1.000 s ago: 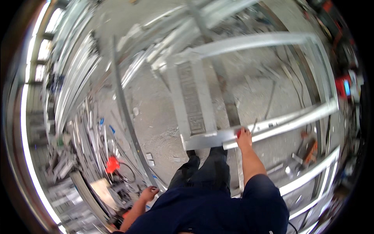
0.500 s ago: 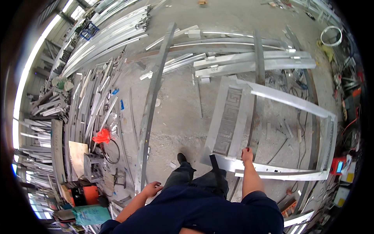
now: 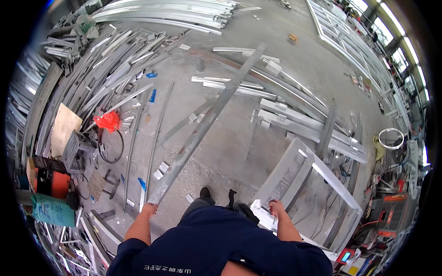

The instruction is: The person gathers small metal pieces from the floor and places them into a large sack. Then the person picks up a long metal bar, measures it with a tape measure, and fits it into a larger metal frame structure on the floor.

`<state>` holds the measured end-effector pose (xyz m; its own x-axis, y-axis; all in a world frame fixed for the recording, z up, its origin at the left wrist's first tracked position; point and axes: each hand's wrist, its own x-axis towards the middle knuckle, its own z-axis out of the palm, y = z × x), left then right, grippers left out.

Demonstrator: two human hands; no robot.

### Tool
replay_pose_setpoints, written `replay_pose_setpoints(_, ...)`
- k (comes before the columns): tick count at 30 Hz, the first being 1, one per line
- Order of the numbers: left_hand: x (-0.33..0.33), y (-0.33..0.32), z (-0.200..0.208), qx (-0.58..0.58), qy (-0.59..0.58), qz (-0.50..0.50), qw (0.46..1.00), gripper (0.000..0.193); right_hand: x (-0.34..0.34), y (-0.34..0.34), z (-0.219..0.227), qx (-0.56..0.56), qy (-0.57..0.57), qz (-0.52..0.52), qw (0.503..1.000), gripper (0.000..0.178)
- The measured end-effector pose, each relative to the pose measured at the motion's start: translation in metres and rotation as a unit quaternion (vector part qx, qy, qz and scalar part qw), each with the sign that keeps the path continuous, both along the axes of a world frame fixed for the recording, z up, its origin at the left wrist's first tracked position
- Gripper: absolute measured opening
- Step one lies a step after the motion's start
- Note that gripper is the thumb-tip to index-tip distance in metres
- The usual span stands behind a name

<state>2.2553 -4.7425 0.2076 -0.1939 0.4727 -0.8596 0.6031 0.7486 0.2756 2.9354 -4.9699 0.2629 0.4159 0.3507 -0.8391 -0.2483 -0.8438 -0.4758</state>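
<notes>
My left hand (image 3: pixel 148 210) hangs low on the left, by the near end of a long grey metal beam (image 3: pixel 193 138). Its fingers are loosely bent with nothing visible in them; whether they touch the beam is unclear. My right hand (image 3: pixel 276 208) is closed around a small red object (image 3: pixel 271 210), mostly hidden by the fingers. Below and beside that hand lies a pale metal frame (image 3: pixel 338 181), joined to a flat panel with a raised key-pattern strip (image 3: pixel 287 175). The hand is over the frame's near left corner.
Silver bars (image 3: pixel 313 129) lie across the beams ahead. Scrap lengths (image 3: pixel 110 73) crowd the left, near a red plastic bag (image 3: pixel 107 121) and an orange-black machine (image 3: pixel 49 177). Another orange-grey machine (image 3: pixel 389 215) stands right. A white ring (image 3: pixel 391 139) lies beyond the frame.
The view has swung to the right, so the beam now slants and its near end sits by my left hand. The right hand has shifted toward the frame's near left corner.
</notes>
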Motion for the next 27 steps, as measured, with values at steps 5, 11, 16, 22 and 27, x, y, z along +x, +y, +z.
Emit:
replay_pose_setpoints(5,0.032,0.045,0.041,0.081,-0.031,0.078,0.993,0.036,0.018,0.058,0.019,-0.07,-0.041,0.081,0.993,0.012)
replay_pose_setpoints(11,0.073,0.049,0.033,-0.008,-0.026,0.007,1.0,0.038,0.059,0.163,0.008,-0.193,-0.032,0.237,0.951,0.016)
replay_pose_setpoints(16,0.091,0.042,0.04,-0.015,0.015,0.057,0.998,0.037,0.078,0.299,-0.029,-0.216,0.013,0.302,0.928,0.021)
replay_pose_setpoints(22,0.185,0.056,0.125,-0.004,0.054,0.111,0.992,0.036,0.111,0.435,-0.039,-0.165,0.061,0.303,0.937,0.022)
replay_pose_setpoints(27,0.218,0.088,0.144,0.036,0.032,0.14,0.989,0.036,0.134,0.528,-0.043,-0.092,0.028,0.391,0.916,0.021)
